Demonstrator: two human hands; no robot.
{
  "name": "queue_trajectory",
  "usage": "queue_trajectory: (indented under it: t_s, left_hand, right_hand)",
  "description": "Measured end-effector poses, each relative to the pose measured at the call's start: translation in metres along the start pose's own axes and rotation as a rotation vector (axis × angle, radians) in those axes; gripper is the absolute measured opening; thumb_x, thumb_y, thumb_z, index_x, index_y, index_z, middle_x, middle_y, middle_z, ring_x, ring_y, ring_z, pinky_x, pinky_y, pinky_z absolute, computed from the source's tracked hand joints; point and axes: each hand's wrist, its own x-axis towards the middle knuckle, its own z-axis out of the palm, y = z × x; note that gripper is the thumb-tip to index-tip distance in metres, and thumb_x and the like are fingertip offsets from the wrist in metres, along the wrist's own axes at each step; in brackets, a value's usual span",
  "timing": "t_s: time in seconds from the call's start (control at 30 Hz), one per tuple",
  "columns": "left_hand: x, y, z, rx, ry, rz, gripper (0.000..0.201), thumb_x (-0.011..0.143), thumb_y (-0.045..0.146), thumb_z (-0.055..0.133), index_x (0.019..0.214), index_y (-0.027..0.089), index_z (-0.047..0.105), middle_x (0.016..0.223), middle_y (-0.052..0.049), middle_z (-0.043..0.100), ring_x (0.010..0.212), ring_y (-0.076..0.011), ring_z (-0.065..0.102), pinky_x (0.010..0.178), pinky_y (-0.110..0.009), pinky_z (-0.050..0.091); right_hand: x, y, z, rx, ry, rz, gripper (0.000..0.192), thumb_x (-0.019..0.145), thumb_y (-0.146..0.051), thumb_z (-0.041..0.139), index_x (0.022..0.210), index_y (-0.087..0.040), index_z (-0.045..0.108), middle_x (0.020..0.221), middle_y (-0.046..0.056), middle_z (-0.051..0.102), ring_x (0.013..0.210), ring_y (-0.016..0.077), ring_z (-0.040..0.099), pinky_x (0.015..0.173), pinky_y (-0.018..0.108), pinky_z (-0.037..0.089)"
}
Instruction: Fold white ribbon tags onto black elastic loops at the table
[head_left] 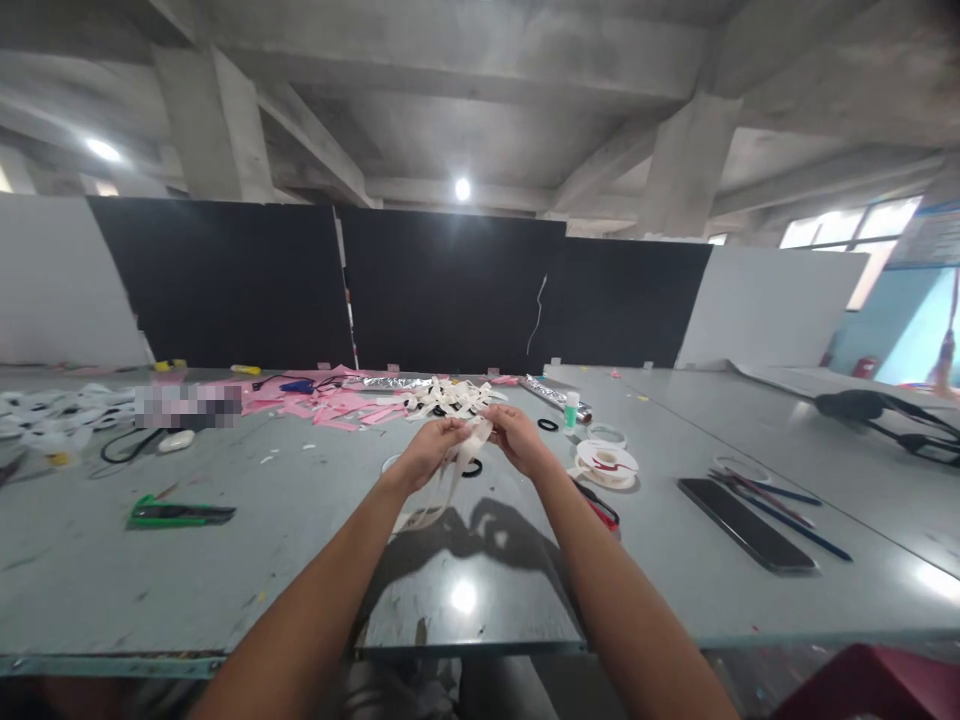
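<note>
At frame centre, left hand [429, 450] and right hand [517, 438] pinch a pale ribbon [474, 438], presumably to steady it, its tail drooping over the tabletop [300, 575].

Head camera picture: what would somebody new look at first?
Probably the left hand and right hand in the middle, holding a pale ribbon. Beyond them, to the left, bright pink strips lie in a messy heap near the black panels. A green cutter also stands out on the table's left part.
</note>
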Motion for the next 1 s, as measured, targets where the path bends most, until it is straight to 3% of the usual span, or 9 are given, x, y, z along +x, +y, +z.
queue_trajectory:
  t_s: [0.13,0.33,0.47,0.6,0.67,0.7,0.87,0.93,1.0]
  left_hand:
    - [-0.001,-0.002,-0.005,-0.037,0.006,0.016,0.036,0.068,0.045,0.074,0.08,0.014,0.06,0.064,0.0,0.058,0.053,-0.009,0.051,0.052,-0.023,0.043]
    - [0.001,-0.002,-0.011,-0.177,-0.035,0.043,0.031,0.07,0.04,0.073,0.079,0.012,0.061,0.067,-0.002,0.06,0.056,-0.0095,0.054,0.052,-0.021,0.041]
    - [-0.001,0.001,-0.014,-0.322,-0.078,0.095,0.026,0.076,0.033,0.069,0.067,0.013,0.055,0.061,0.001,0.051,0.05,-0.0065,0.046,0.048,-0.019,0.036]
    - [-0.005,0.008,-0.016,-0.569,-0.18,0.048,0.028,0.082,0.032,0.062,0.064,0.015,0.049,0.059,0.003,0.045,0.048,-0.0069,0.044,0.048,-0.021,0.038]
    - [-0.005,0.01,-0.018,-0.687,-0.132,0.061,0.027,0.084,0.032,0.059,0.066,0.015,0.05,0.061,0.002,0.049,0.051,-0.0083,0.048,0.05,-0.022,0.04]
    - [-0.004,0.01,-0.019,-0.736,-0.089,0.069,0.026,0.085,0.032,0.058,0.067,0.016,0.05,0.064,0.001,0.052,0.054,-0.0093,0.051,0.052,-0.023,0.042]
    - [-0.002,0.005,-0.024,-0.923,0.063,0.075,0.023,0.088,0.032,0.053,0.073,0.016,0.057,0.089,-0.003,0.068,0.08,-0.015,0.064,0.072,-0.031,0.051]
    - [-0.002,0.002,-0.023,-0.973,0.093,0.074,0.022,0.088,0.031,0.052,0.073,0.016,0.059,0.092,-0.003,0.07,0.085,-0.0154,0.065,0.077,-0.032,0.051]
    - [-0.002,0.0,-0.021,-0.991,0.12,0.073,0.021,0.087,0.03,0.054,0.072,0.016,0.06,0.089,-0.003,0.07,0.088,-0.0157,0.066,0.081,-0.033,0.051]
  right_hand:
    - [0.001,0.009,0.005,0.146,-0.007,0.032,0.019,0.072,-0.033,0.068,0.075,-0.016,0.059,0.068,0.001,0.063,0.064,0.0128,0.059,0.067,0.028,0.051]
    - [-0.007,0.009,0.009,0.163,-0.126,0.221,0.029,0.076,-0.044,0.066,0.08,-0.017,0.058,0.058,-0.004,0.054,0.054,0.0092,0.05,0.067,0.028,0.049]
    - [-0.011,0.006,0.012,0.209,-0.144,0.158,0.027,0.075,-0.04,0.068,0.071,-0.017,0.053,0.072,0.0,0.06,0.067,0.0117,0.056,0.07,0.027,0.049]
    - [-0.015,-0.003,0.011,0.257,-0.125,0.184,0.043,0.082,-0.05,0.059,0.06,-0.021,0.037,0.051,-0.006,0.037,0.048,0.009,0.041,0.058,0.025,0.047]
    - [-0.015,-0.005,0.01,0.271,-0.122,0.194,0.042,0.084,-0.05,0.057,0.062,-0.021,0.037,0.049,-0.008,0.029,0.042,0.0079,0.031,0.047,0.021,0.042]
    - [-0.015,-0.005,0.01,0.295,-0.12,0.181,0.04,0.084,-0.049,0.057,0.064,-0.021,0.038,0.05,-0.008,0.031,0.042,0.0077,0.031,0.043,0.019,0.039]
    - [-0.01,0.005,0.013,0.439,-0.019,0.056,0.022,0.082,-0.039,0.062,0.077,-0.021,0.05,0.084,0.0,0.06,0.07,0.0099,0.056,0.042,0.014,0.043]
    - [-0.009,0.009,0.014,0.455,-0.033,0.042,0.02,0.081,-0.037,0.062,0.078,-0.021,0.051,0.088,0.0,0.061,0.074,0.01,0.056,0.038,0.013,0.04]
    - [-0.01,0.012,0.015,0.451,-0.057,0.055,0.023,0.08,-0.037,0.062,0.073,-0.021,0.048,0.085,0.0,0.06,0.063,0.0082,0.052,0.032,0.012,0.033]
